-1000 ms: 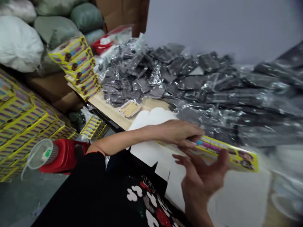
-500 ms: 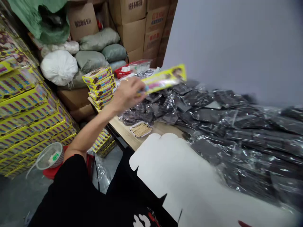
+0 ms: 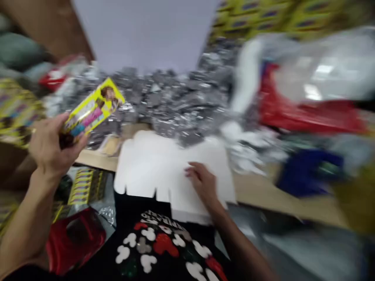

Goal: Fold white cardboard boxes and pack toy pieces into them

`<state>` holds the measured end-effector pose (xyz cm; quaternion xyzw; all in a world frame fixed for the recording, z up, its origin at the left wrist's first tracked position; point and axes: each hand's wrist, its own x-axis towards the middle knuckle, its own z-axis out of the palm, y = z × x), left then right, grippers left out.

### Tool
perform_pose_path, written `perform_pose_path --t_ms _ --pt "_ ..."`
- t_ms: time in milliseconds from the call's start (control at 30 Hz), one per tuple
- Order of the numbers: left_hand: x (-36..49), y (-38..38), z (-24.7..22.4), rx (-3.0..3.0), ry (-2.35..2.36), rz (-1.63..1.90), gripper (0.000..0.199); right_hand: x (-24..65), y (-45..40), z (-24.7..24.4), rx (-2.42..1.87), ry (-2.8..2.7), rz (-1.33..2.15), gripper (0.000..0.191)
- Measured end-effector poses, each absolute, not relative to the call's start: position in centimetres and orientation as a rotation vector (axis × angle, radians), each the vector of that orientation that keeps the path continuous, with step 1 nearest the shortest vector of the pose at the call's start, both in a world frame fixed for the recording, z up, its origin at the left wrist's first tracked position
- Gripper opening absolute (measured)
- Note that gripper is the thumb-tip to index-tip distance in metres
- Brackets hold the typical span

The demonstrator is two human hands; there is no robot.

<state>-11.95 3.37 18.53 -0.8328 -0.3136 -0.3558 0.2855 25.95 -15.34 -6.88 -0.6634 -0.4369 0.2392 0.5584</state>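
Note:
My left hand is closed around one end of a yellow printed box, raised at the left with its far end tilted up. Pink and blue pictures show on the box face. A flat white cardboard sheet with rounded flaps and slits lies at the table edge before my body. Over its right part is my right hand, fingers loosely bent and nothing visible in them. Blur hides whether it touches the sheet.
Many dark items in clear wrappers are heaped behind the sheet. A small tray of thin sticks sits left. On the right are a red plastic bag, white pieces and a dark blue item. A red stool stands below left.
The view has swung right. My left hand still holds the yellow box, now tilted up at the left. My right hand has come into view over the white sheet.

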Motion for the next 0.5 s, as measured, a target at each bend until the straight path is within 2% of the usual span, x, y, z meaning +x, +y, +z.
perform_pose_path --t_ms 33,67,200,333,400,500 --pt "-10.5 3.6 16.5 -2.31 -0.781 -0.971 0.087 26.3 -14.6 -6.8 -1.548 -1.019 0.597 0.03" --pt "-9.0 3.8 14.4 -2.414 -0.711 -1.012 0.086 26.8 -14.0 -6.8 -1.543 -1.001 0.626 0.031" --pt "-1.8 3.4 7.5 -2.725 -0.524 -0.995 0.062 28.4 -13.3 -6.5 -1.509 -0.865 0.746 0.028" --pt "2.1 1.7 4.6 -2.771 -0.479 -0.879 0.051 28.8 -14.5 -5.4 -1.489 -0.788 0.764 0.025" --pt "1.9 1.9 4.5 -2.798 -0.504 -0.902 0.061 29.1 -15.2 -5.1 -1.507 -0.782 0.741 0.024" --pt "-0.5 4.0 5.7 -2.9 -0.642 -1.082 0.093 29.6 -15.9 -5.0 -1.578 -0.83 0.672 0.024"
